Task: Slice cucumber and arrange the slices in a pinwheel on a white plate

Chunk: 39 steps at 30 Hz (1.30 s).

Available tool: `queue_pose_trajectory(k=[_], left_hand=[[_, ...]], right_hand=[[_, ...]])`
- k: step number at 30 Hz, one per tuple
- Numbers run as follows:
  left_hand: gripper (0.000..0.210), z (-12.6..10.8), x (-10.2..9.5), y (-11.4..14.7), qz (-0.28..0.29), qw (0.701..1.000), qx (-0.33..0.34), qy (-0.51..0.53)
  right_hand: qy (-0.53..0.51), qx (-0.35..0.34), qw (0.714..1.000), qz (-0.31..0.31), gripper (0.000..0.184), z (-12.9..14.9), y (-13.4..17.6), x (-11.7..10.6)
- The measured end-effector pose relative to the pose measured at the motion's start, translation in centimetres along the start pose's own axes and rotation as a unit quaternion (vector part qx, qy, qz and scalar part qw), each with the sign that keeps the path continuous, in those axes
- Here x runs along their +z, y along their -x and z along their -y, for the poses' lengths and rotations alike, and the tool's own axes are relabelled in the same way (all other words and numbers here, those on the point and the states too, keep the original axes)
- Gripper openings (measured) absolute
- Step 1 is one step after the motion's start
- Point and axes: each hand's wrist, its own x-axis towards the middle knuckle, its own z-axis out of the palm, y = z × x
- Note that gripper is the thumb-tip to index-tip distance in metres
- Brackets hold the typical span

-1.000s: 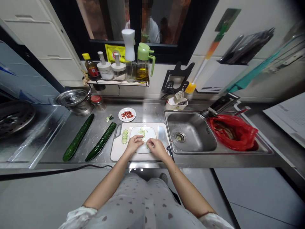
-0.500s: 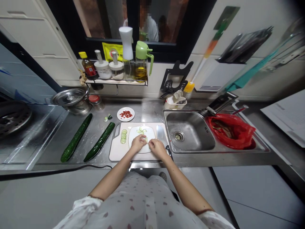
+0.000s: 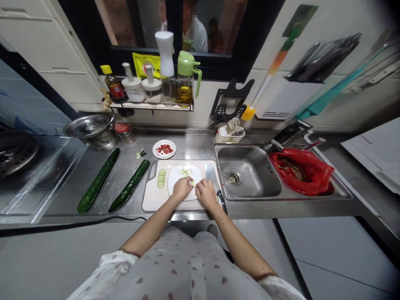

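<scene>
A white plate (image 3: 171, 180) lies on the cutting board (image 3: 153, 201), with thin cucumber slices (image 3: 185, 170) arranged near its far rim. Over the plate's near half, my left hand (image 3: 182, 188) has its fingers closed at the edge of a small cucumber slice (image 3: 193, 183). My right hand (image 3: 206, 194) is beside it, fingertips pinched together just right of that slice; whatever they hold is too small to make out. A row of overlapping cucumber slices (image 3: 161, 178) rests on the board's left. The knife (image 3: 221, 201) lies along the right side, partly behind my right hand.
Two whole cucumbers (image 3: 99, 181) lie left of the board. A small plate of chopped red pieces (image 3: 164, 155) sits behind it. The sink (image 3: 250, 173) is to the right, with a red plastic bag (image 3: 315, 183). A seasoning rack (image 3: 153, 107) hangs above the counter.
My right hand has shifted slightly, its fingers drawing closer over the plate. My left hand stays at the small slice. The camera view has moved a little.
</scene>
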Motion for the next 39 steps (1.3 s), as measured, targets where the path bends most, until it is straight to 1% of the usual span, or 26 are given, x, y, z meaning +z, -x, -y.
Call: queue_pose_trajectory(k=[4, 11, 15, 21, 29, 39], left_hand=[[0.029, -0.1, 0.1, 0.2, 0.004, 1.0, 0.008, -0.03], [0.027, -0.1, 0.2, 0.3, 0.0, 0.999, 0.022, -0.044], [0.027, -0.1, 0.3, 0.1, -0.002, 0.999, 0.02, -0.048], [0.028, -0.4, 0.4, -0.6, -0.009, 0.998, 0.019, -0.055], [0.028, -0.7, 0.4, -1.6, -0.013, 0.998, 0.023, -0.051], [0.028, -0.6, 0.5, -1.9, -0.02, 0.998, 0.026, -0.056]], right_hand=[[-0.01, -0.005, 1.0, -0.024, 0.02, 0.2, 0.9, 0.2], [-0.003, 0.0, 0.999, -0.032, 0.022, 0.4, 1.8, 0.4], [0.004, 0.008, 0.999, -0.038, 0.022, 0.4, 1.6, 0.4], [0.008, 0.022, 0.999, -0.03, 0.021, 0.1, 1.1, 0.2], [0.019, 0.02, 0.998, -0.064, 0.022, -0.3, 0.5, 0.7], [0.005, 0.034, 0.997, -0.076, 0.024, -0.5, 0.3, 1.0]])
